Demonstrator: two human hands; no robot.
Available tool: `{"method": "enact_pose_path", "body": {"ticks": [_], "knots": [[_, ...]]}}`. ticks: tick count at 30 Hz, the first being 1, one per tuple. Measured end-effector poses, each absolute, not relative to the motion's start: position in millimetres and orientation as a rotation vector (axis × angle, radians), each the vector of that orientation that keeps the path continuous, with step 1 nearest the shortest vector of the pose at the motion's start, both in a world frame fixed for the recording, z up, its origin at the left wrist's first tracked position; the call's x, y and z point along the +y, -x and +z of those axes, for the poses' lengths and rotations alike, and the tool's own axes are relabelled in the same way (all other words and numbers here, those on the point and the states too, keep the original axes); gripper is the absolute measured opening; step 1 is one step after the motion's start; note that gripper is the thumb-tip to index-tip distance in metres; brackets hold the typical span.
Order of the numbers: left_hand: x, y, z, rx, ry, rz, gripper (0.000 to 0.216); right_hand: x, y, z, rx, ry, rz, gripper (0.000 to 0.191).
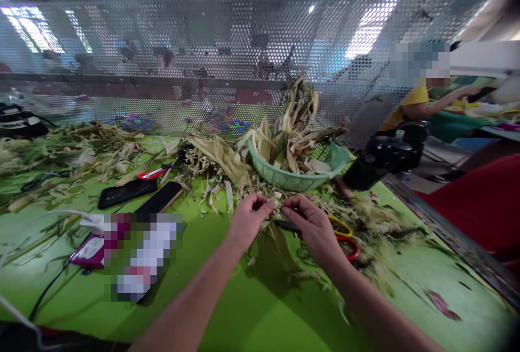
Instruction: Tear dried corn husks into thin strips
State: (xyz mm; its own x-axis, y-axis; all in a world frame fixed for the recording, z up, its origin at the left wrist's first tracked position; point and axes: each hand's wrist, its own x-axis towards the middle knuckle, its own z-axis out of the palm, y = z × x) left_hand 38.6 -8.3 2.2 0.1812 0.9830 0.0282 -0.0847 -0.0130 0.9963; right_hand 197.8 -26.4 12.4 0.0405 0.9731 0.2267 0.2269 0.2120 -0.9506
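Note:
My left hand (248,219) and my right hand (311,227) meet over the green table (252,298), both pinching a small piece of dry corn husk (277,204) between their fingertips. Red-and-yellow-handled scissors (345,237) lie on the table just under and right of my right hand. A pale green plastic basket (292,178) heaped with husks stands right behind the hands.
Loose husks (73,149) cover the table's back and left. Two dark phones (140,194) and red-handled scissors (158,171) lie at the left. A perforated metal screen (227,54) walls the back. A black camera (385,158) sits right; a person in yellow (414,104) works beyond.

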Motion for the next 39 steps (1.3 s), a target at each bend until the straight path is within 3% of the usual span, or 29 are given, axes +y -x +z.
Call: {"method": "enact_pose_path", "body": {"ticks": [39], "knots": [[1, -24, 6, 0.847, -1.221, 1.035, 0.032, -24, -205, 14, -1.391, 1.211, 0.89, 0.028]]}}
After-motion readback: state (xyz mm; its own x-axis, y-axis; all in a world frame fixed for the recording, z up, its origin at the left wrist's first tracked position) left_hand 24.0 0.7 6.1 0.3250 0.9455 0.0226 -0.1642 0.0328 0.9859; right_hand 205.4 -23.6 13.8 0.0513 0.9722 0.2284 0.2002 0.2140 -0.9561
